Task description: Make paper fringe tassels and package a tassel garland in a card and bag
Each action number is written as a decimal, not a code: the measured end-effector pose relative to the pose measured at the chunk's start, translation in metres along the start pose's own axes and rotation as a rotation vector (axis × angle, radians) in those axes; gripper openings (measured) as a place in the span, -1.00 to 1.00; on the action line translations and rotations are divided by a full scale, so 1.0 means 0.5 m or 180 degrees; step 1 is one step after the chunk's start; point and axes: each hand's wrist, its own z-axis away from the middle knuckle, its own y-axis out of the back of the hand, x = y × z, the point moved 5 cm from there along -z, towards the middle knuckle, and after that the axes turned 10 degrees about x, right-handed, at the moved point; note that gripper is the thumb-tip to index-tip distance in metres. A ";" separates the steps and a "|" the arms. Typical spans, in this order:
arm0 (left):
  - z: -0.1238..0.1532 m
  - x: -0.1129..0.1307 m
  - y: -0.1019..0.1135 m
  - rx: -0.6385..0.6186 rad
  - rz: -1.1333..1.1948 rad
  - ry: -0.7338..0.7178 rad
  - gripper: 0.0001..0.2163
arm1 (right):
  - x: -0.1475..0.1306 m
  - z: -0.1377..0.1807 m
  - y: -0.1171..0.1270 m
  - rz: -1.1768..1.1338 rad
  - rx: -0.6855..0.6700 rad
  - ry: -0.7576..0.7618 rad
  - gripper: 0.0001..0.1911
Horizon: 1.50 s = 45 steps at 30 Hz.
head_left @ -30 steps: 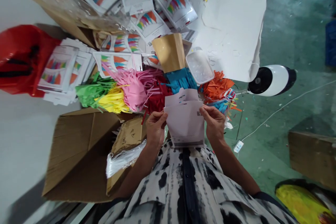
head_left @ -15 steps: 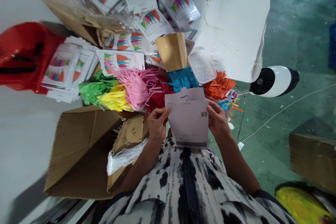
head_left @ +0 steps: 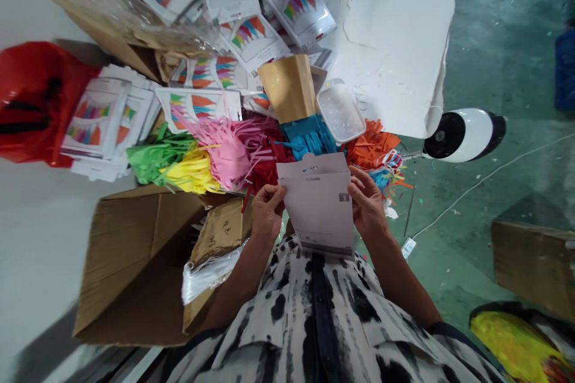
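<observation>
A white card sleeve (head_left: 318,209), with a hang slot and a tab along its top, stands in front of my body. My left hand (head_left: 268,209) pinches its left edge near the top, and my right hand (head_left: 367,200) grips the opposite edge. A gap shows between the two layers at the sleeve's upper end. Just beyond it lie bundles of cut paper tassels: green (head_left: 157,155), yellow (head_left: 193,170), pink (head_left: 227,149), dark red (head_left: 267,167), blue (head_left: 309,136) and orange (head_left: 371,145).
Printed packets (head_left: 251,39) are heaped at the back, with more card sleeves (head_left: 101,114) beside a red bag (head_left: 40,96). A clear plastic tub (head_left: 341,112) and a brown paper packet (head_left: 287,88) sit behind the tassels. An open carton (head_left: 121,251) is at left, a white-and-black fan-like device (head_left: 467,135) at right.
Both hands keep their hold on the sleeve, which has tilted slightly. The whole view has shifted a little, so the surroundings appear farther left.
</observation>
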 end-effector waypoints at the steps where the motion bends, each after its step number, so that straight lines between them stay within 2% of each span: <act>1: -0.004 0.003 -0.001 -0.0088 -0.0057 0.0029 -0.53 | -0.004 -0.002 -0.003 -0.0020 -0.0201 -0.0026 -0.46; 3: -0.010 0.011 -0.007 -0.0297 -0.0170 0.0080 -0.52 | -0.012 -0.005 -0.014 -0.0079 -0.0692 -0.0132 -0.39; 7: -0.019 0.033 -0.023 -0.0483 -0.0288 -0.0006 -0.52 | -0.042 -0.006 -0.037 -0.0099 -0.1372 0.0044 -0.50; 11: -0.023 0.036 -0.032 -0.0472 -0.0362 -0.0023 -0.52 | -0.074 0.002 -0.042 0.0136 -0.1510 0.0772 -0.42; 14: -0.022 0.031 -0.029 -0.0462 -0.0398 0.0017 -0.52 | -0.109 0.013 -0.034 0.0565 -0.1582 0.1558 -0.53; 16: -0.020 0.030 -0.029 -0.0486 -0.0392 0.0014 -0.52 | -0.131 0.018 -0.032 0.1006 -0.1776 0.1910 -0.63; 20: -0.014 0.038 -0.038 -0.0611 -0.0311 0.0002 -0.51 | -0.163 0.007 -0.030 0.1586 -0.2016 0.1752 -0.65; 23: -0.010 0.043 -0.044 -0.0674 -0.0298 0.0013 -0.51 | -0.180 -0.006 -0.031 0.1919 -0.2123 0.1699 -0.82; 30: -0.003 0.038 -0.053 -0.0861 -0.0340 0.0070 -0.49 | -0.193 -0.014 -0.033 0.2116 -0.2637 0.1706 -0.86; 35: 0.003 0.042 -0.042 -0.0825 -0.0350 -0.0030 -0.51 | -0.209 -0.008 -0.033 0.2265 -0.2422 0.1947 -0.93; 41: 0.024 0.047 -0.029 -0.0570 -0.0309 -0.0140 -0.54 | -0.168 -0.013 -0.011 0.2054 -0.1859 0.1124 -0.86; 45: 0.037 0.048 -0.025 -0.0449 -0.0316 -0.0259 -0.57 | -0.138 -0.012 -0.003 0.1803 -0.1432 0.1017 -0.83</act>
